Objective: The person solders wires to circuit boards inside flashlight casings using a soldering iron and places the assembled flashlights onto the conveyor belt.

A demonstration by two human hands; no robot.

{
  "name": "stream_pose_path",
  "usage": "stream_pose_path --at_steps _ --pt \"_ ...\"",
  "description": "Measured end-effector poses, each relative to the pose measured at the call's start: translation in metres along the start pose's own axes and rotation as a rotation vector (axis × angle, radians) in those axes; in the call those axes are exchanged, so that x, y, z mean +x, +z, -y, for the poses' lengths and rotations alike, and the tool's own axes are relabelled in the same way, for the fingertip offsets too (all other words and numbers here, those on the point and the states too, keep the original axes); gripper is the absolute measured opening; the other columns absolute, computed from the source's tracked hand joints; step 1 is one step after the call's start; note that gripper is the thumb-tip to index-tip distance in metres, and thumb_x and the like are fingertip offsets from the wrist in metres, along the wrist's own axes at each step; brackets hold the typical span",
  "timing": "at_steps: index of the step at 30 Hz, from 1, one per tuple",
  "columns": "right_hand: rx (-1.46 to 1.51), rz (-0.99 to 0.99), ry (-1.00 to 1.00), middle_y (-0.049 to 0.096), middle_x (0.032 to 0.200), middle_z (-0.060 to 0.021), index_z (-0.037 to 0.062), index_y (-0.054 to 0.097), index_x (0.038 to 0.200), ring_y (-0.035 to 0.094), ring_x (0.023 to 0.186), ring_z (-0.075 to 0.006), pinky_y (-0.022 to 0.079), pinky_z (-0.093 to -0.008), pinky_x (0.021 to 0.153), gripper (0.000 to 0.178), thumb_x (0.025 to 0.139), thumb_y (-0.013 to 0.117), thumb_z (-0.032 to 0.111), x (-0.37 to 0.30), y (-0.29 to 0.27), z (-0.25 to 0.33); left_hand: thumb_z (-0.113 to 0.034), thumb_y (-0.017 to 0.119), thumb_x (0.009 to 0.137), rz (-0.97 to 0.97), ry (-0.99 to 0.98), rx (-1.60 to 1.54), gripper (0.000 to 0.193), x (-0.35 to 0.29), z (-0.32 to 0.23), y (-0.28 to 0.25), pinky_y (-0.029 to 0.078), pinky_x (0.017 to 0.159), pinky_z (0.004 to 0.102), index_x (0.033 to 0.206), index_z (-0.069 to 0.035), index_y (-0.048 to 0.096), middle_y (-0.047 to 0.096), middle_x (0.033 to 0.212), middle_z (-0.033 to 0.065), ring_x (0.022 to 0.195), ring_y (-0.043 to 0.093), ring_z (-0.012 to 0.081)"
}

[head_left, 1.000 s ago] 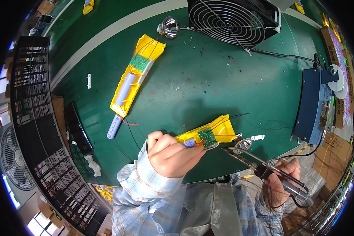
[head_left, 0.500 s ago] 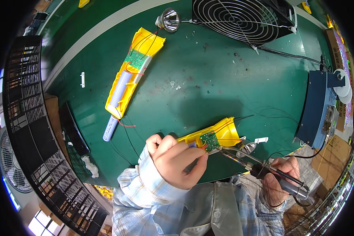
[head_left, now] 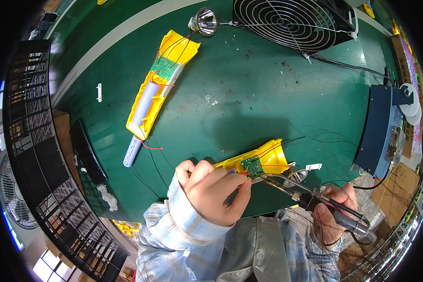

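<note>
My right hand (head_left: pixel 334 211) is wrapped around a soldering iron (head_left: pixel 331 214) with a black handle and a thin feed tube alongside. Its tip meets or nearly meets the edge of a green circuit board (head_left: pixel 252 166) in a yellow flashlight half-shell (head_left: pixel 272 152). At the board's other end, my left hand (head_left: pixel 214 192) is closed in a pinch at a thin red wire (head_left: pixel 244 173). That hand hides the shell's left part. A reflector lamp head (head_left: pixel 298 175) lies beside the shell, partly behind the iron.
Another yellow half-shell (head_left: pixel 181 47) holds a board and a purple battery (head_left: pixel 145 103); a second battery (head_left: pixel 132 152) lies at its lower end. Beyond are a reflector (head_left: pixel 205 21) and a black fan (head_left: pixel 286 23). A blue soldering unit (head_left: pixel 378 127) stands right, a black rack (head_left: pixel 37 141) left.
The view has shifted slightly. Both hands keep nearly the same places, with the iron's tip still at the board and my left fingers still pinched beside it.
</note>
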State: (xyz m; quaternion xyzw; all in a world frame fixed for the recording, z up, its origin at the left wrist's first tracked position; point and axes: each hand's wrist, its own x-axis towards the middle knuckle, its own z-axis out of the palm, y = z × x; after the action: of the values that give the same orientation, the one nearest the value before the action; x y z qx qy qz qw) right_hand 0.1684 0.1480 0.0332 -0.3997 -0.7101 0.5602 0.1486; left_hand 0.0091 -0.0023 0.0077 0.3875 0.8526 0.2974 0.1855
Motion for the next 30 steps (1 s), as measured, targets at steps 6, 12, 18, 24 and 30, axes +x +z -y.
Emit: stream_pose_path --at_steps 6,12,18,24,30 --pt "-0.146 0.032 -0.006 0.048 0.067 -0.0068 0.0045 0.046 0.067 0.053 0.058 -0.0154 0.040 -0.0253 0.047 0.026 0.065 0.071 0.010 0.001 -0.006 -0.003 -0.011 0.068 0.059 -0.030 0.001 -0.003 0.009 -0.001 0.001 0.004 0.026 0.070 0.0329 0.065 -0.011 0.062 0.056 0.057 -0.0032 0.057 0.041 0.0148" --pt "-0.049 0.050 -0.007 0.050 0.067 -0.0067 0.0045 0.045 0.068 0.053 0.056 -0.0150 0.040 -0.0252 0.048 0.023 0.068 0.068 0.009 0.004 -0.004 0.004 -0.010 0.068 0.058 -0.040 0.007 -0.003 0.009 -0.001 0.001 0.004 0.026 0.069 0.0323 0.065 -0.011 0.062 0.057 0.058 -0.0031 0.057 0.040 0.0147" --pt "-0.043 0.030 -0.052 0.050 0.066 -0.0064 0.0034 0.045 0.073 0.052 0.055 -0.0132 0.041 -0.0238 0.049 0.024 0.067 0.068 0.007 0.006 0.001 0.006 -0.010 0.068 0.059 -0.044 0.009 -0.017 0.009 -0.002 0.002 0.005 0.026 0.069 0.0321 0.065 -0.012 0.062 0.058 0.060 -0.0030 0.056 0.040 0.0147" --pt "-0.074 0.005 -0.092 0.048 0.061 -0.0054 0.0039 0.044 0.070 0.052 0.054 -0.0129 0.041 -0.0231 0.048 0.025 0.065 0.069 0.006 0.010 0.001 0.007 -0.009 0.067 0.058 -0.055 0.023 -0.014 0.009 -0.001 0.001 0.005 0.026 0.069 0.0324 0.065 -0.012 0.062 0.058 0.060 -0.0030 0.056 0.040 0.0149" --pt "-0.431 0.053 -0.369 0.047 0.058 -0.0037 0.0043 0.043 0.063 0.045 0.049 -0.0119 0.033 -0.0236 0.044 0.029 0.067 0.071 0.013 0.008 0.005 0.013 -0.010 0.067 0.058 -0.051 0.011 -0.006 0.008 -0.001 0.002 0.005 0.027 0.068 0.0324 0.064 -0.012 0.062 0.058 0.060 -0.0028 0.056 0.040 0.0150"
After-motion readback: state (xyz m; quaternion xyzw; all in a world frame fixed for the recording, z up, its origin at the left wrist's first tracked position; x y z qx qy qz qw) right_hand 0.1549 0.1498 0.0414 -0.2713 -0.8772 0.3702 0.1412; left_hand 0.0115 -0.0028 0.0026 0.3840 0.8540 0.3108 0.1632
